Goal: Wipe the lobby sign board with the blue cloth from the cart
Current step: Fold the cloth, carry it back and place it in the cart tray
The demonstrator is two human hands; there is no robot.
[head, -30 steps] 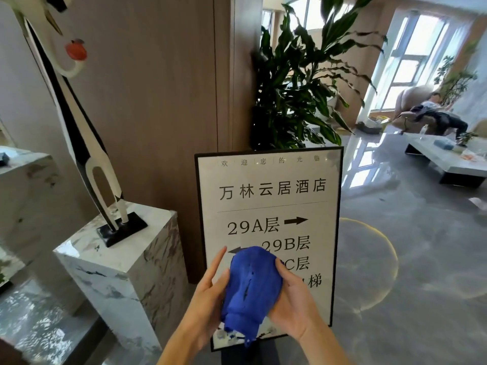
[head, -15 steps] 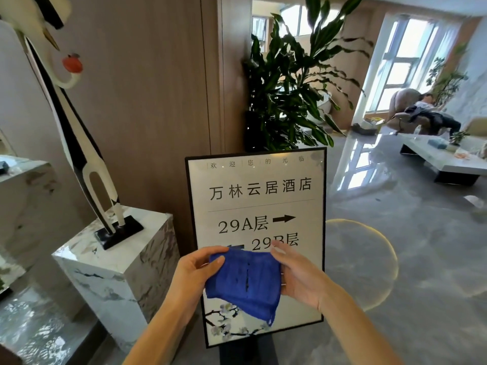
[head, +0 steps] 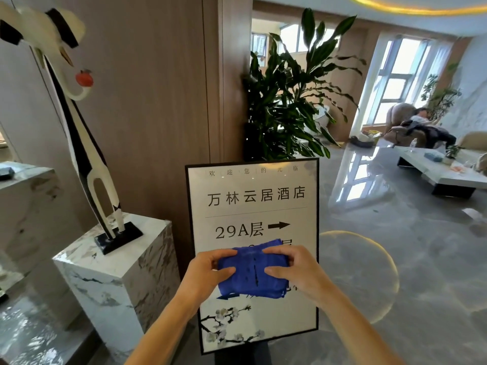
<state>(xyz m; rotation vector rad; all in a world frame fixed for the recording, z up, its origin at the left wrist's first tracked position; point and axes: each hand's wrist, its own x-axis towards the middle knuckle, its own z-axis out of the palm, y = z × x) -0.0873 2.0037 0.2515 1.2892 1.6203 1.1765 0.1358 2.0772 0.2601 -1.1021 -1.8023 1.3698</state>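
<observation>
The lobby sign board stands upright in front of me, white with a black frame, black characters, arrows and a blossom print at the bottom. A folded blue cloth is held flat in front of the board's middle, hiding some lettering. My left hand grips the cloth's left edge and my right hand grips its right edge, thumbs on the front. Whether the cloth touches the board's face, I cannot tell.
A marble pedestal with a tall black-and-white crane sculpture stands just left of the board. A large potted plant rises behind it. Glossy grey floor spreads to the right, with a low table and a person in an armchair far off.
The cloth went from bunched and hanging to spread and folded into a flat pad between both hands. The hands rose slightly on the board, and my view tilted upward.
</observation>
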